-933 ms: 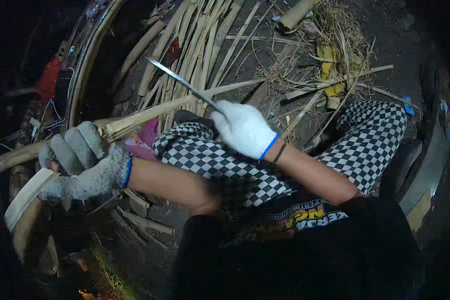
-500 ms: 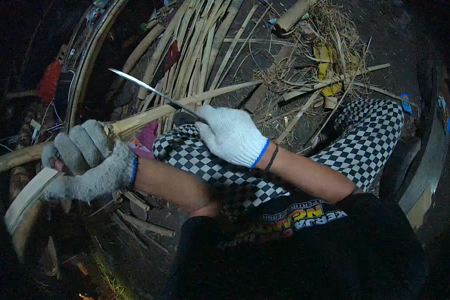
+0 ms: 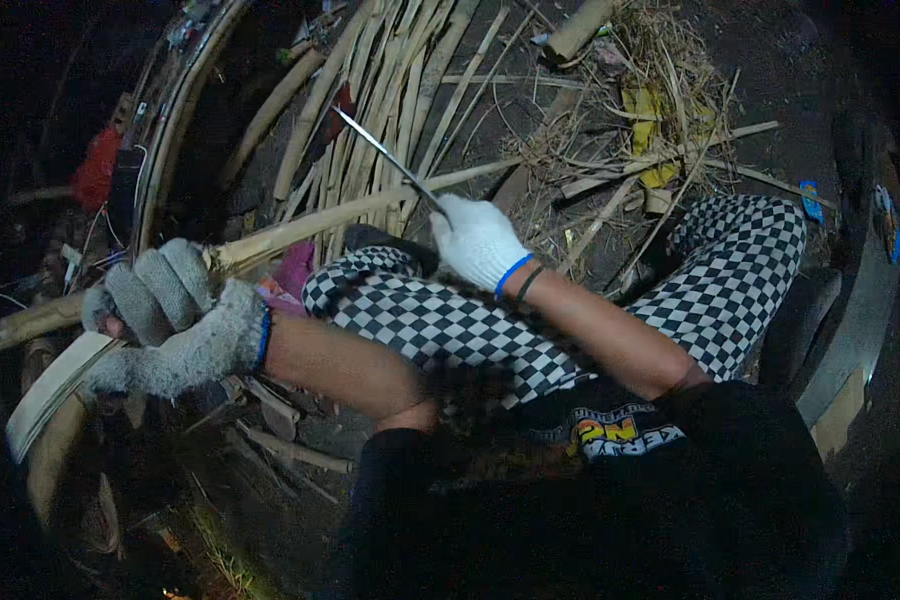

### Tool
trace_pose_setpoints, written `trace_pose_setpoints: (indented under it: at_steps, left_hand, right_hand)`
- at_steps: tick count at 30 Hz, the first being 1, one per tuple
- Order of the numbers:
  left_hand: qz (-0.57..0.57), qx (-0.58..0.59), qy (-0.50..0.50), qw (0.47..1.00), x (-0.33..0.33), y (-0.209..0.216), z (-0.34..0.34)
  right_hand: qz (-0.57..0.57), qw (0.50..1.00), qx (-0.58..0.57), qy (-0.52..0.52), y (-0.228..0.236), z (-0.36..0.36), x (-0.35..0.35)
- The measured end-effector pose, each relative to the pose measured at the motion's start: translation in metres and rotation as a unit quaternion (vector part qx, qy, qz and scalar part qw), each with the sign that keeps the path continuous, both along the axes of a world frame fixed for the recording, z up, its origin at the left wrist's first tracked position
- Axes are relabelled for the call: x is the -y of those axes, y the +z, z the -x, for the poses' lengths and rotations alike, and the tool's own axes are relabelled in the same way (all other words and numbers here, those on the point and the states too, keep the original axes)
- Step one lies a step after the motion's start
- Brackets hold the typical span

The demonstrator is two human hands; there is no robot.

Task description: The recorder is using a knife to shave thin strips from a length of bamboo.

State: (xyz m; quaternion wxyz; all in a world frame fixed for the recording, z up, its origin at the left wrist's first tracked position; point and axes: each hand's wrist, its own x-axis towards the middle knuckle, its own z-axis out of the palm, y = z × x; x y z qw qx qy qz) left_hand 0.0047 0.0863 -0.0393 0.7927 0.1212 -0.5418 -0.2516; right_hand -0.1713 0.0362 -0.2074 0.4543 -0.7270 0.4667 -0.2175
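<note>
My left hand (image 3: pixel 170 320), in a fuzzy grey work glove, is closed round a long split bamboo strip (image 3: pixel 310 228). The strip's pale, broad end (image 3: pixel 55 395) sticks out below the fist at the lower left, and its narrower end runs to the upper right. In a white knit glove with a blue cuff, my right hand (image 3: pixel 482 240) grips a long-bladed knife (image 3: pixel 388 153). Its handle is hidden in the fist. The blade points up and left, over the far part of the strip. Whether blade and strip touch, I cannot tell.
Split bamboo strips (image 3: pixel 400 90) lie piled on the dark ground ahead. Shavings (image 3: pixel 670 80) and a yellow wrapper (image 3: pixel 648 140) are at the upper right. My crossed legs in checkered trousers (image 3: pixel 740 260) sit close. A bamboo pole (image 3: pixel 35 322) lies behind my left hand.
My right hand has moved right and slightly away from me, taking the knife with it; the blade now points more upward. My left hand and the bamboo strip have barely shifted.
</note>
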Motion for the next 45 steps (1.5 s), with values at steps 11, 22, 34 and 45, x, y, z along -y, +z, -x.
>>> trace_pose_setpoints:
  at_steps: [11,22,34,45]
  left_hand:
    - [-0.012,0.008,0.055,0.998,-0.004,0.000,0.003]
    - [-0.039,0.011,0.256,0.966,-0.004,0.002,0.011]
    - [-0.010,-0.003,0.172,0.985,0.000,-0.002,0.009]
    - [-0.002,-0.017,0.003,1.000,-0.003,-0.007,-0.022]
  right_hand:
    - [-0.023,0.994,-0.105,0.001,-0.035,0.004,0.022]
    - [-0.080,0.995,-0.056,0.014,-0.060,0.004,0.011]
    - [0.054,0.998,-0.024,0.017,-0.090,0.008,0.018]
    - [0.104,0.993,-0.021,0.056,-0.088,0.002,0.017]
